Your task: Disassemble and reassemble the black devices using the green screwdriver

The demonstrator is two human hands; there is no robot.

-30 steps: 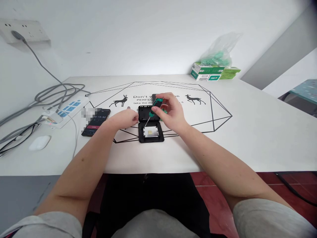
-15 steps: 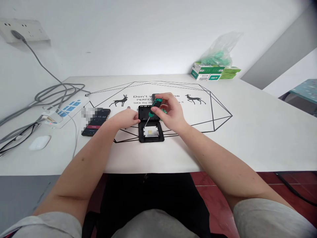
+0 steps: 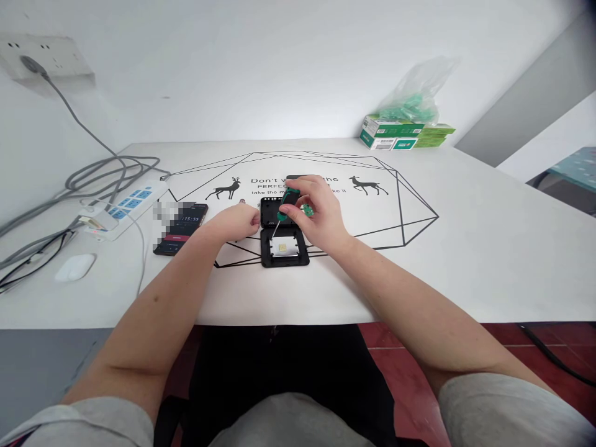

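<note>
Black plastic makes up the small square housing on the white worktop; it lies just below my right hand's fingers, and a second black part behind it is half hidden by both hands. What sits inside the frame is hard to read: I make out a pale plate with a small yellowish patch, nothing finer. My right hand wraps its fingers closed around the green-and-black handle of a screwdriver, whose thin metal shaft slants down from the fingers to the frame's upper left corner. A bit of green shows behind those fingers, too covered to name. My left hand rests curled just left of the housing, fingertips at the edge of the rear part; whether they pinch anything I cannot tell. Farther left of those fingers lies a dark phone with a partly blurred screen, then a white power strip with grey cables.
</note>
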